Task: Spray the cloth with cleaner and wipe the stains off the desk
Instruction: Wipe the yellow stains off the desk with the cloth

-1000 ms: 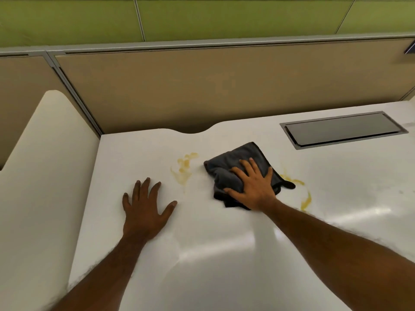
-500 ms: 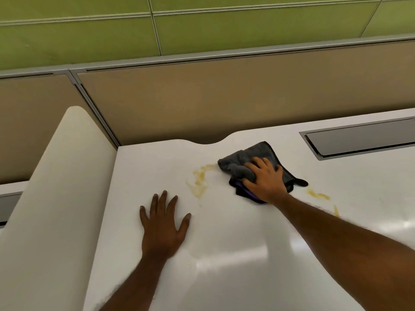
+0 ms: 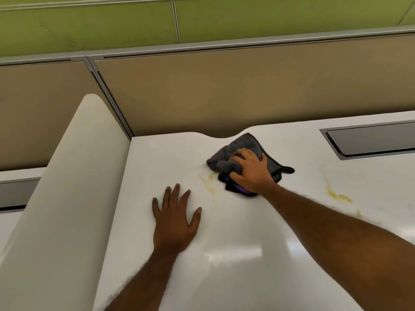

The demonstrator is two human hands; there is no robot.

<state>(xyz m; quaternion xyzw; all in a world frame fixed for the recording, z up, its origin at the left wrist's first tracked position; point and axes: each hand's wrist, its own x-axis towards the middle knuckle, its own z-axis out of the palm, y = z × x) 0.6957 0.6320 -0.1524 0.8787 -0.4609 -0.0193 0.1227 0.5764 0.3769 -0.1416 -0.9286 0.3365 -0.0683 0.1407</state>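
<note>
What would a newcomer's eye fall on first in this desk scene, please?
The crumpled dark grey cloth, gripped by the right hand at the back of the glossy white desk, stands out. A faint yellow smear lies left of it, a stronger yellow streak to its right.

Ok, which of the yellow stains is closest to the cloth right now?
The faint streak just left of the cloth, between it and the left hand. The other stain lies far to the right, past the right forearm.
</note>
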